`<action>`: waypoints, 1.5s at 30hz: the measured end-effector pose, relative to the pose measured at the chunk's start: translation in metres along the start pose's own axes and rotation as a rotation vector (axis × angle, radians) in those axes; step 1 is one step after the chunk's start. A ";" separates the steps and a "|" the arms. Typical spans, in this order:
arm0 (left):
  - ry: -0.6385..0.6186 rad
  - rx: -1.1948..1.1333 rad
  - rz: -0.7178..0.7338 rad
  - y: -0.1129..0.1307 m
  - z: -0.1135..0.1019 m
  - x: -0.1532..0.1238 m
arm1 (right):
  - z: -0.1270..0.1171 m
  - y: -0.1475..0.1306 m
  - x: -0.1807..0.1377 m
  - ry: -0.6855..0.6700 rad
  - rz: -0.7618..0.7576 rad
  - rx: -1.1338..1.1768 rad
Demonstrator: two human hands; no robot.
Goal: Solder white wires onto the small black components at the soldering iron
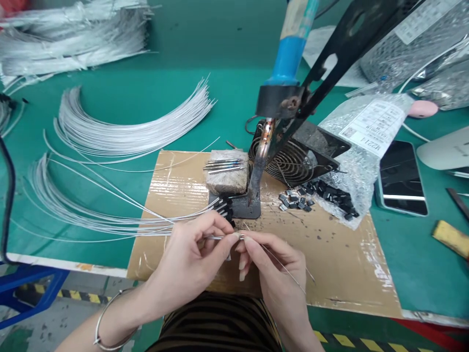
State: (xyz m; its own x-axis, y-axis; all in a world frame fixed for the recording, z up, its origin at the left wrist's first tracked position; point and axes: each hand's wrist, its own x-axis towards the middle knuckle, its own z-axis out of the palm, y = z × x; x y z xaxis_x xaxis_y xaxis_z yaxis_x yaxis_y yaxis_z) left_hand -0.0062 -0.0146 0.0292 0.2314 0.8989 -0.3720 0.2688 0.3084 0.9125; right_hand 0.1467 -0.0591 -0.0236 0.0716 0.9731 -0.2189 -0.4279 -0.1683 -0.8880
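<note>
My left hand [194, 259] pinches the end of a thin white wire [154, 222] that trails off to the left. My right hand [273, 266] meets it fingertip to fingertip, pinching a tiny part at the wire's end and a thin strand of solder [289, 274] that runs down to the right. Both hands hover over a taped cardboard sheet [337, 264] at the table's near edge. Just beyond my fingers stands a fixed soldering iron [262, 161] with a blue handle, its tip pointing down onto a dark metal block. Several wires with black ends [225, 208] lie beside it.
Fans of white wires [128, 132] cover the green table at left, with bundles [73, 39] behind. A brown sponge block [227, 178] carries several pins. A small fan [296, 159], a bag spilling black parts [330, 193], a phone [401, 178] and a yellow sponge [450, 237] lie to the right.
</note>
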 end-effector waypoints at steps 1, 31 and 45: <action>-0.005 0.016 0.000 -0.001 0.000 -0.001 | 0.000 0.000 0.000 0.003 0.022 0.021; 0.012 -0.040 -0.012 0.002 0.004 0.001 | 0.001 -0.012 0.006 0.006 0.295 0.233; 0.189 -0.023 0.172 -0.016 0.017 -0.004 | 0.008 -0.009 0.003 0.062 0.273 0.295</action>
State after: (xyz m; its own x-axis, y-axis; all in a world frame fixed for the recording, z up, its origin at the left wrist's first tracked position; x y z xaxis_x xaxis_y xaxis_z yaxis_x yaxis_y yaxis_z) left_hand 0.0045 -0.0286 0.0131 0.0927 0.9802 -0.1748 0.2185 0.1513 0.9640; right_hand 0.1437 -0.0539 -0.0135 -0.0303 0.8860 -0.4627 -0.6780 -0.3584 -0.6418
